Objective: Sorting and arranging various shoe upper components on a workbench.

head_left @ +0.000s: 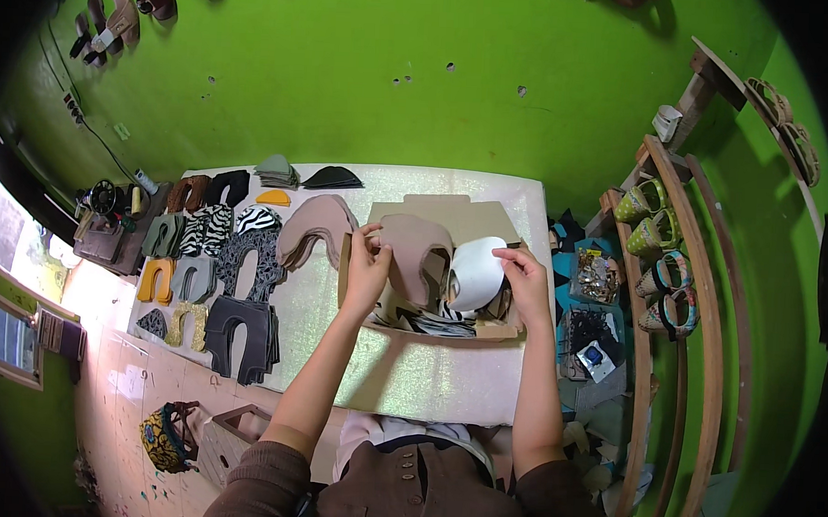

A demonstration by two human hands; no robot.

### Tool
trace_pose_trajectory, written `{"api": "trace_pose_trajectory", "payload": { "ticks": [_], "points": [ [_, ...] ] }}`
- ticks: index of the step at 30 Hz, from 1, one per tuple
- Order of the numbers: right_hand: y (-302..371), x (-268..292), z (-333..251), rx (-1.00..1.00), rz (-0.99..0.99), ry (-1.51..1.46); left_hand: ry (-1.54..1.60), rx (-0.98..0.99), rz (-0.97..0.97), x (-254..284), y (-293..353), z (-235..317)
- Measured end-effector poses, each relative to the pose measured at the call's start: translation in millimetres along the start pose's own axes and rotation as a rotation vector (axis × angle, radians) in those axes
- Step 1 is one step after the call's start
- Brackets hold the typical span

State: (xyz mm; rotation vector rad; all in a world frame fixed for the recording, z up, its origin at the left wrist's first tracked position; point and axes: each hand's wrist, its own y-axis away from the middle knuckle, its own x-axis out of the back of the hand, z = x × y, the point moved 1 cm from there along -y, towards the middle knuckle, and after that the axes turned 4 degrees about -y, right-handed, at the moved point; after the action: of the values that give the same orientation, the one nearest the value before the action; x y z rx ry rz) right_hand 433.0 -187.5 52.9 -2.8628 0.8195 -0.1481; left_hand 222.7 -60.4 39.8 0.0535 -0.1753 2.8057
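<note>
Above an open cardboard box (439,207), my left hand (368,273) pinches a beige, curved shoe-upper piece (414,247) by its left edge. My right hand (526,280) grips a white curved piece (479,269) between thumb and fingers. The two meet near the middle; I cannot tell whether they are one piece or two. Inside the box, zebra-striped pieces (442,325) show below them. Just left of the box lies a stack of beige arch-shaped pieces (315,225).
On the table (335,384), stacks of cut pieces stand at the left, among them black ones (243,330) and orange ones (156,280). A sewing machine (105,199) is at far left. At right are a wooden rack (681,381) with sandals (643,202) and plastic bags (600,273).
</note>
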Motion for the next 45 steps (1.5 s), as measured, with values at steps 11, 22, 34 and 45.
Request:
{"api": "trace_pose_trajectory", "payload": {
  "ticks": [11,22,34,45],
  "points": [
    [8.2,-17.6,-14.7,-0.002,-0.024,0.036,-0.119,-0.06,-0.122,7.5,11.3,4.7],
    [21.3,-73.1,-20.5,0.055,-0.255,0.062,-0.077,-0.116,-0.429,-12.9,30.1,14.9],
    [30.0,-81.1,-32.4,-0.088,-0.392,-0.077,0.056,0.054,-0.484,-8.7,27.4,7.1],
    [11.5,-56.3,-17.9,0.278,-0.149,0.344,0.143,0.134,-0.465,2.1,22.6,19.7]
  ]
}}
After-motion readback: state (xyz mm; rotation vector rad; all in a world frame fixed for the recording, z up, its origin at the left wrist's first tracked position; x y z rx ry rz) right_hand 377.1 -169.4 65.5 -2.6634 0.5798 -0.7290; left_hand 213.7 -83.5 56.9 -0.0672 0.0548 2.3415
